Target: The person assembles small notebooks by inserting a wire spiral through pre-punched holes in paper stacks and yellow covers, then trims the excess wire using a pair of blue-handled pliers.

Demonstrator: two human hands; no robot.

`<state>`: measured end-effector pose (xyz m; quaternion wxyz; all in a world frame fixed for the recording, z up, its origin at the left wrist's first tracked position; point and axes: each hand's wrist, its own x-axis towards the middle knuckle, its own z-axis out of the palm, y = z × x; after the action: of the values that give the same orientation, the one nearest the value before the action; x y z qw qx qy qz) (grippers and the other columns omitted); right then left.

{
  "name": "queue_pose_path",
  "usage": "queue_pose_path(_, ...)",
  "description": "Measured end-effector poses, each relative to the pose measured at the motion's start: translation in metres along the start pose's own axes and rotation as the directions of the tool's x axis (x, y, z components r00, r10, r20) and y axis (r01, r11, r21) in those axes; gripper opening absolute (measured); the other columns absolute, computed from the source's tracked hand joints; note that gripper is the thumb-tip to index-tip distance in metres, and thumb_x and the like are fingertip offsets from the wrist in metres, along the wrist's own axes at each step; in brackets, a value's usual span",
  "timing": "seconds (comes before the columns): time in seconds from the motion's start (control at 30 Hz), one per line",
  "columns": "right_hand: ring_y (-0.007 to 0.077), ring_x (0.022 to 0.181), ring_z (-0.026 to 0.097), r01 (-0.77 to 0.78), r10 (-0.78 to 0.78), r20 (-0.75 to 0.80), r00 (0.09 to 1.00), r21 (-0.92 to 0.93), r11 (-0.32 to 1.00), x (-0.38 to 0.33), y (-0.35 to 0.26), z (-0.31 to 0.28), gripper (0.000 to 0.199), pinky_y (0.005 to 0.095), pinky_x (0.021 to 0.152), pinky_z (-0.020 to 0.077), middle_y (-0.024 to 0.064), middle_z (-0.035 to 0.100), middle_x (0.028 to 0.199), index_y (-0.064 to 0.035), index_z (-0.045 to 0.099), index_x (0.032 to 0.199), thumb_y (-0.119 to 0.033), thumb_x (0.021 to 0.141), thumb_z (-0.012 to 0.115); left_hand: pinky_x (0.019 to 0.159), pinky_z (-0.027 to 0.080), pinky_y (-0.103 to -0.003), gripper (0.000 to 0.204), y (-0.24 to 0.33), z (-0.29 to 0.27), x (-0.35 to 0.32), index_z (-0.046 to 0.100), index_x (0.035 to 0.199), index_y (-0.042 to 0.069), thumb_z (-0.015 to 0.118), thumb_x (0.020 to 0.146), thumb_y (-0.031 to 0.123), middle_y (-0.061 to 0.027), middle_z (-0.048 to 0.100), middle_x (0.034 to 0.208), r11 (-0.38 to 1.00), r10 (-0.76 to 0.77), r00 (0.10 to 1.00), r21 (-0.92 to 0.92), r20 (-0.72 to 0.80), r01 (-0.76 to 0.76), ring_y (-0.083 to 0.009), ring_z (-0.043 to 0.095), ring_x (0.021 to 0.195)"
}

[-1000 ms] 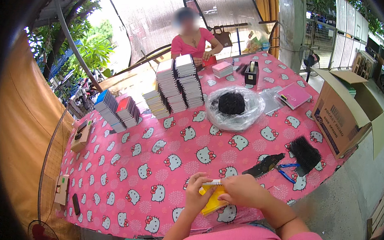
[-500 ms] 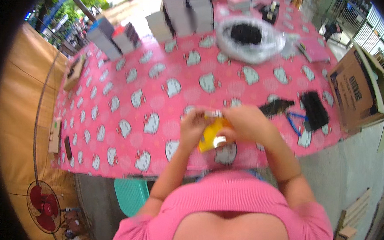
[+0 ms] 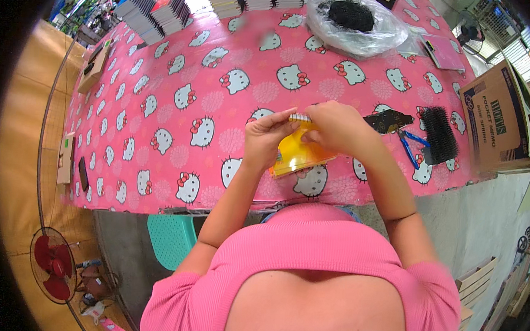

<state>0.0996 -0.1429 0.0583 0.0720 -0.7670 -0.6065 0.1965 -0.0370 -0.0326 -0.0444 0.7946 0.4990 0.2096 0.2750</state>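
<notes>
Holding steady, both hands (image 3: 303, 134) still pinch the yellow booklet (image 3: 295, 155) above the table (image 3: 180, 69).

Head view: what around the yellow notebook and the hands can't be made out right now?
- Yellow notebook: its right part is hidden under the right hand.
- Spiral: too small to tell how far it is threaded.
- Left hand: fingertips pinch at the spiral end; the contact is unclear.
- Black stack and blue pliers: bent by the fisheye, no detail.
- Bag: black contents unclear.
</notes>
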Motion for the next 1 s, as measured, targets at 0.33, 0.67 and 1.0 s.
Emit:
queue_pose_path(0.33,0.0317,0.117,0.051,-0.383,0.346,-0.746,0.569,0.133,0.914,-0.090,0.189,0.103,0.049,0.0439,0.095,0.0408,0.0157,0.055,0.124,-0.0028,0.050,0.127,-0.018,0.083,0.065,0.083,0.052,-0.029,0.020,0.012,0.019,0.006,0.060,0.091,-0.001,0.070,0.076,-0.010,-0.0124,0.066,0.096,0.972,0.225,0.967,0.044,0.120,-0.232,-0.0180,0.063,0.091)
queue_pose_path(0.67,0.0325,0.104,0.052,-0.595,0.412,-0.635,0.654,-0.095,0.798,-0.141,0.164,0.141,0.043,0.0495,0.085,0.0414,0.0159,0.055,0.110,-0.0102,0.052,0.125,-0.029,0.088,0.059,0.069,0.053,-0.029,0.023,0.010,0.034,-0.038,0.065,0.086,-0.001,0.080,0.068,0.002,-0.0129,0.067,0.089,0.567,0.418,0.858,0.653,0.298,-0.503,-0.0206,0.066,0.081)
queue_pose_path(1.0,0.0336,0.096,0.056,0.145,0.086,-0.651,0.755,0.292,0.945,-0.106,0.008,0.085,0.039,0.0413,0.084,0.0448,0.0163,0.059,0.101,-0.0025,0.055,0.113,-0.028,0.085,0.065,0.068,0.054,-0.028,0.019,-0.006,0.034,-0.041,0.066,0.082,-0.003,0.078,0.069,-0.002,-0.0126,0.067,0.089,0.594,0.499,0.836,0.613,0.227,-0.521,-0.0187,0.066,0.079)
